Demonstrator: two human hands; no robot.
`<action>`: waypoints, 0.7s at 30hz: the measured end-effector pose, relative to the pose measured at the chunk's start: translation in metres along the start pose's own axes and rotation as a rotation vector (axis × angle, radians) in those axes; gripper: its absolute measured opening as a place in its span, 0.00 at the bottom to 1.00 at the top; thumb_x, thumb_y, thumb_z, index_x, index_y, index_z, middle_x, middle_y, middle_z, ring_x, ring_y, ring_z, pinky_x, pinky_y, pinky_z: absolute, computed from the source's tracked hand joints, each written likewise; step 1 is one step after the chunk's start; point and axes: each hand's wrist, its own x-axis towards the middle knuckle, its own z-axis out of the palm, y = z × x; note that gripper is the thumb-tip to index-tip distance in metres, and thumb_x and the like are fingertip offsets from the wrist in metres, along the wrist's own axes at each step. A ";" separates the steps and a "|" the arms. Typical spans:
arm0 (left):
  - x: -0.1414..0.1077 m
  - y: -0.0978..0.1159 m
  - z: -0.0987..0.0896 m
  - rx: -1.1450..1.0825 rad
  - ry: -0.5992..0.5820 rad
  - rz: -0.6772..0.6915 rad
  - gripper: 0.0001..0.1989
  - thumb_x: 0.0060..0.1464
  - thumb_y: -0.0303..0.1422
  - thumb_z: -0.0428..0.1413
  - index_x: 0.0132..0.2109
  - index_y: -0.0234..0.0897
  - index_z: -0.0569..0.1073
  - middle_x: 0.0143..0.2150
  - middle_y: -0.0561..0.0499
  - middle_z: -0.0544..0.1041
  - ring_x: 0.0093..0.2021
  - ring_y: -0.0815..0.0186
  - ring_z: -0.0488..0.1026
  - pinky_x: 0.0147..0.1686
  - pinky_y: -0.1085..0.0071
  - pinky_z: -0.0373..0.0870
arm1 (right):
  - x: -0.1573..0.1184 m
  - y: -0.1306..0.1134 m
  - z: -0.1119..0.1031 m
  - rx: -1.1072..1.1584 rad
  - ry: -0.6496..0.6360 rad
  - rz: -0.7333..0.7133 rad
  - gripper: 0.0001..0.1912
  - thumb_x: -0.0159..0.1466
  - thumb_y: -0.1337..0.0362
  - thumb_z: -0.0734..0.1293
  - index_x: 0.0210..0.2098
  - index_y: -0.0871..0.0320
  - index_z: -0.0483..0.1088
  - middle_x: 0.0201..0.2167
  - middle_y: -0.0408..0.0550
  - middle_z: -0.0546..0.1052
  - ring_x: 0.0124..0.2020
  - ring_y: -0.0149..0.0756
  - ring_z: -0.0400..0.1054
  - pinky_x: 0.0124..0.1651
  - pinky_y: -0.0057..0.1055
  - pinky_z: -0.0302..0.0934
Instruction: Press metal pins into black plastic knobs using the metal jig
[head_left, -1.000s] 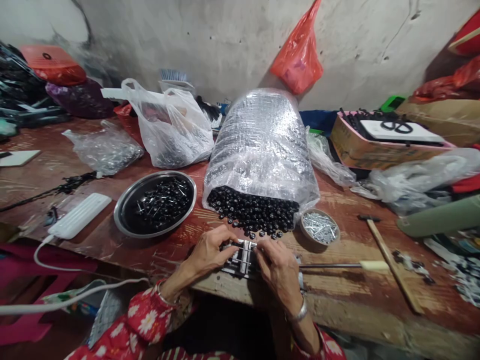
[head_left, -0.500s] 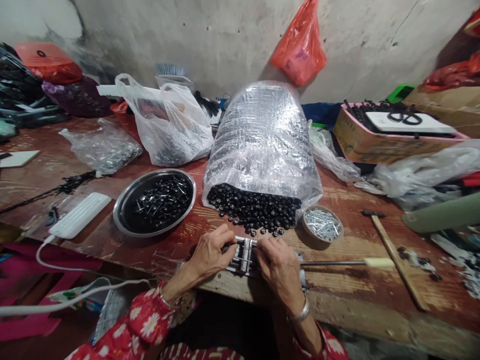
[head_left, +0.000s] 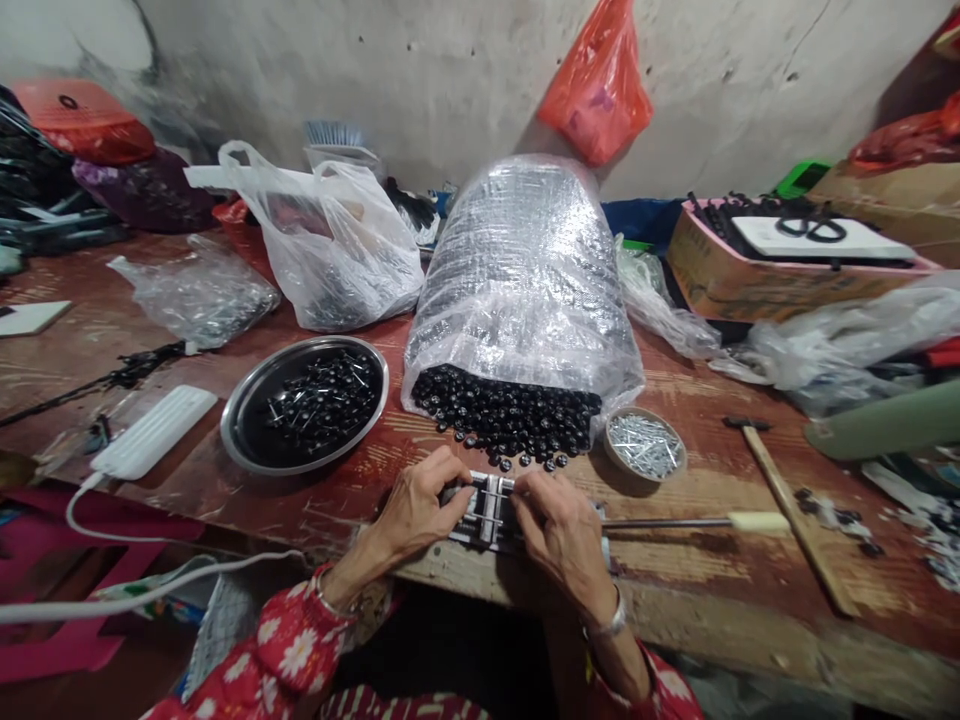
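A small metal jig (head_left: 491, 512) lies at the front edge of the table, with thin metal pins across its middle. My left hand (head_left: 424, 503) is at its left end, thumb and forefinger bent together over a small piece that I cannot make out. Over the jig's right part, my right hand (head_left: 559, 525) has its fingers curled down, and they hide what they pinch. Just beyond the hands, round black plastic caps (head_left: 517, 415) spill from a large clear plastic sack (head_left: 525, 250). To the right, a round bowl (head_left: 613, 462) holds silvery nails (head_left: 646, 447).
A steel dish (head_left: 231, 440) of black caps with nails stands left, near a white power strip (head_left: 157, 430). From the jig's right side a rod with a pale handle (head_left: 757, 522) extends toward a hammer (head_left: 795, 520). Plastic bags (head_left: 345, 250) and a box (head_left: 720, 265) stand behind.
Both hands stay at the jig; the fingers shift only slightly, and the right wrist moves a little to the right. The whole view has tilted a little.
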 end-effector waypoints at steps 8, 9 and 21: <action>-0.001 0.002 0.002 0.052 0.000 -0.003 0.04 0.61 0.28 0.54 0.38 0.39 0.73 0.35 0.52 0.71 0.36 0.67 0.71 0.37 0.71 0.65 | 0.000 0.000 0.004 0.001 0.023 0.003 0.05 0.68 0.68 0.64 0.37 0.53 0.70 0.35 0.45 0.76 0.38 0.39 0.66 0.41 0.35 0.53; -0.001 0.002 0.002 0.053 0.004 -0.005 0.04 0.61 0.28 0.54 0.38 0.39 0.73 0.35 0.52 0.71 0.36 0.67 0.71 0.37 0.71 0.65 | 0.000 0.000 0.004 -0.002 0.024 0.002 0.05 0.68 0.67 0.64 0.36 0.53 0.70 0.34 0.45 0.75 0.38 0.39 0.66 0.41 0.35 0.53; -0.006 -0.004 0.009 -0.021 0.052 0.016 0.06 0.62 0.27 0.55 0.42 0.39 0.76 0.36 0.52 0.70 0.37 0.68 0.70 0.38 0.72 0.65 | 0.001 0.003 0.003 0.033 0.028 0.008 0.08 0.71 0.61 0.64 0.34 0.53 0.69 0.32 0.44 0.75 0.36 0.38 0.67 0.40 0.34 0.54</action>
